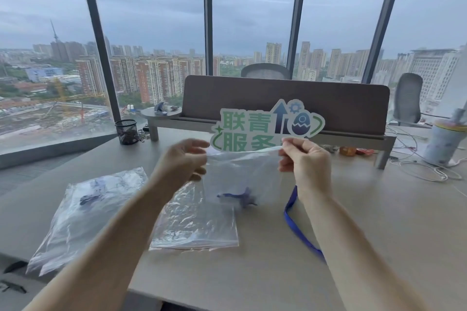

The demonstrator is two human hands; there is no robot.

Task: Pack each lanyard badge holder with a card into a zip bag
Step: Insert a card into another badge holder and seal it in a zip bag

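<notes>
Both hands hold a clear zip bag (242, 174) up above the desk by its top edge. My left hand (184, 161) pinches the left end of that edge and my right hand (305, 159) pinches the right end. Through the bag, blurred dark blue lanyard parts (240, 197) show. A blue lanyard strap (294, 219) lies on the desk under my right forearm. A stack of empty clear zip bags (194, 222) lies flat below the held bag. At the left, packed bags (86, 212) with blue contents lie near the desk edge.
A die-cut sign (262, 126) with green characters stands behind the held bag against a brown desk divider (285, 98). A black mesh pen cup (126, 131) sits far left. A lidded cup (444, 144) and white cables (427, 171) are at the right. Windows rise behind.
</notes>
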